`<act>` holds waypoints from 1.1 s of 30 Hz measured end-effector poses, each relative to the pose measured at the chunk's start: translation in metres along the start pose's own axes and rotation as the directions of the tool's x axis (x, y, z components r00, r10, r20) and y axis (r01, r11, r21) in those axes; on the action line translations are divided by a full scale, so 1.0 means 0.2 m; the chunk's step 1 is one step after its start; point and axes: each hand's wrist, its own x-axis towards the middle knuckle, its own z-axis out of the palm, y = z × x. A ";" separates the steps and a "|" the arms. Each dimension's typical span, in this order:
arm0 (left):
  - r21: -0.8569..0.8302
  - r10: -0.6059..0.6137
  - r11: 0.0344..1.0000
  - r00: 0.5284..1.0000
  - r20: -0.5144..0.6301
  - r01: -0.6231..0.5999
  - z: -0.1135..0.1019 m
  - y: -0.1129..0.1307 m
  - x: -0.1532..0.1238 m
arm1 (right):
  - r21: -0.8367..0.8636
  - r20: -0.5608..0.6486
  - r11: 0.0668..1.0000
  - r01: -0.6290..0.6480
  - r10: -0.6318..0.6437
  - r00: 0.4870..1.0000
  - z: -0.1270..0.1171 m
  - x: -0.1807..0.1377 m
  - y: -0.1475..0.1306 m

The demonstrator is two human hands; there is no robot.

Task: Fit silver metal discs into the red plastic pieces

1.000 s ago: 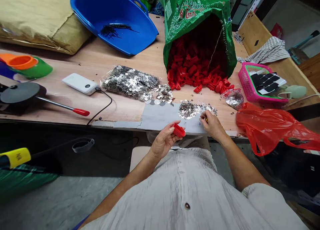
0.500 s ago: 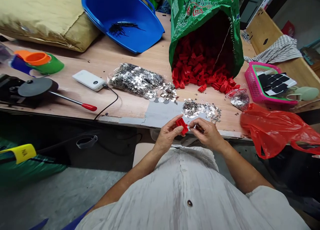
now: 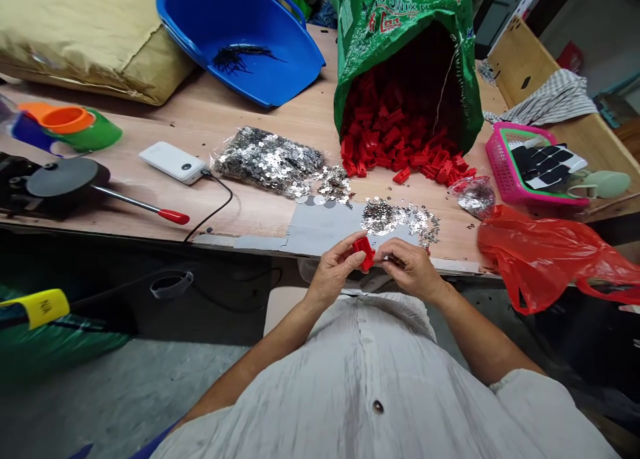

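Observation:
Near the table's front edge, my left hand (image 3: 334,271) grips a small red plastic part (image 3: 365,252) between thumb and fingers, its hollow side showing. My right hand (image 3: 407,266) is closed in a pinch at the part's right end; whatever its fingertips hold is too small and hidden to make out. Just beyond my hands, small shiny metal pieces (image 3: 383,216) lie in a pile on a grey sheet (image 3: 320,229). Farther back, many more red parts spill from the mouth of a green woven sack (image 3: 345,99).
A clear bag of metal pieces (image 3: 270,159), a white power bank (image 3: 173,162) and a lever tool with a red grip (image 3: 173,216) lie to the left. Behind them sits a blue scoop-shaped basin (image 3: 280,72). At right are a pink basket (image 3: 505,169) and a red plastic bag (image 3: 540,259).
The view has shifted slightly, moving the table's things a little to the left. My right fingers have come closer against the red part, which stays in my left hand.

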 end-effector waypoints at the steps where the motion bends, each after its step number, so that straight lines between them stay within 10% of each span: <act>1: 0.002 -0.005 1.000 1.000 -0.005 0.005 0.00 0.00 0.00 | -0.011 -0.027 0.998 -0.059 0.059 0.998 0.00 0.00 0.01; 15: -0.041 -0.065 0.997 0.996 -0.058 0.063 -0.01 -0.02 -0.01 | -0.452 -0.181 0.754 -0.477 0.446 0.877 -0.20 -0.05 0.46; 33: -0.040 -0.018 0.999 0.991 -0.134 0.013 0.01 -0.01 -0.01 | -0.500 -0.223 0.711 -0.494 0.445 0.867 -0.19 0.08 0.42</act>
